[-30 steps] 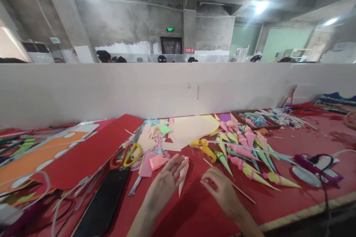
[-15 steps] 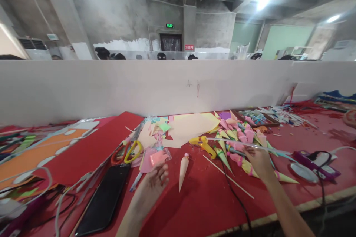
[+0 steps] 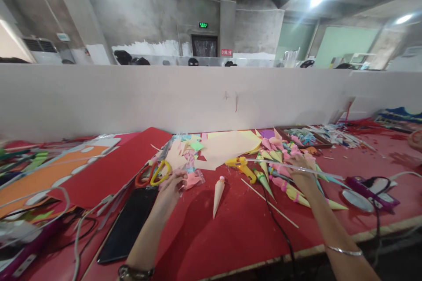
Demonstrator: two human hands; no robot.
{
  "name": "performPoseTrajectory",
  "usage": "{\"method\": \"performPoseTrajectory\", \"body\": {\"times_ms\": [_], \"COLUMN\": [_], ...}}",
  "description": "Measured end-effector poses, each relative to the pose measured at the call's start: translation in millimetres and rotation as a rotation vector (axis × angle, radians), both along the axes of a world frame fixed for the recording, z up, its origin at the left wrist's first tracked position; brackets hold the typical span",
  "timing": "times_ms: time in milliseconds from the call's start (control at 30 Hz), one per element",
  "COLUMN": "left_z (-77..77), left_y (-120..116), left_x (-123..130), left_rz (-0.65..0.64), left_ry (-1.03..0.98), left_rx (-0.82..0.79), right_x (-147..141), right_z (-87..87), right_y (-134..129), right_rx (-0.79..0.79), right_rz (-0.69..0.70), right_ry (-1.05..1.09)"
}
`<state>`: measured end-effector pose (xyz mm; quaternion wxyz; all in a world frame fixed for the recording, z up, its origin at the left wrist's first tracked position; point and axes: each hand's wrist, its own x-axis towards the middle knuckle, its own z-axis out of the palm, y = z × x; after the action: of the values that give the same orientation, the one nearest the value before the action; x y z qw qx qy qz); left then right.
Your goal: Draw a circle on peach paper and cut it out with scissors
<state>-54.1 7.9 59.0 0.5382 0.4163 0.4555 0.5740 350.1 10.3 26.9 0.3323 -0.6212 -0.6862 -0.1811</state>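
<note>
My left hand [image 3: 172, 188] is at the pink paper pieces [image 3: 193, 180], beside the yellow-handled scissors [image 3: 161, 172]. Its fingers are curled together, and what lies under them is hard to make out. Over a pile of small paper cones with pink tops [image 3: 281, 170], my right hand [image 3: 300, 171] has its fingers bent down among them; the fingertips are partly hidden. A single peach paper cone [image 3: 218, 196] with a pink ball on top lies between my hands. The yellow glue gun [image 3: 242, 168] rests left of the pile, a clear glue stick sticking out behind it.
A black phone [image 3: 130, 224] lies by my left forearm. Red card sheets [image 3: 112, 167] are at left, cream paper [image 3: 227, 147] at the back. A thin wooden stick [image 3: 270, 204] and a black cord cross the red table. A purple power strip [image 3: 372, 193] is at right.
My left hand has moved up and left onto the pink paper, its fingers curling. My right hand has reached a little farther into the pile of cones.
</note>
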Motion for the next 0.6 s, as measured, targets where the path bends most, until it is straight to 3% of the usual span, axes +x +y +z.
{"method": "performPoseTrajectory", "body": {"times_ms": [167,300,467,533,600], "left_z": [-26.9,-44.4,-54.8,-54.6,-51.9], "left_y": [23,29,32,32,28], "left_x": [2,7,6,5,4], "left_rz": [0.136,0.191,0.209,0.226,0.195], "left_ry": [0.895,1.139,1.483,1.55,1.611], "left_rx": [0.354,0.377,0.367,0.386,0.425], "right_x": [0,-3,-23,-42,-67], "right_z": [-1.5,-5.6,-21.5,-31.1,-36.6], "right_y": [-8,-23,-69,-86,-96], "right_rx": [0.054,0.105,0.203,0.164,0.07], "right_rz": [-0.019,-0.13,-0.23,-0.186,-0.005], "right_ry": [-0.026,0.05,0.228,0.235,0.204]}}
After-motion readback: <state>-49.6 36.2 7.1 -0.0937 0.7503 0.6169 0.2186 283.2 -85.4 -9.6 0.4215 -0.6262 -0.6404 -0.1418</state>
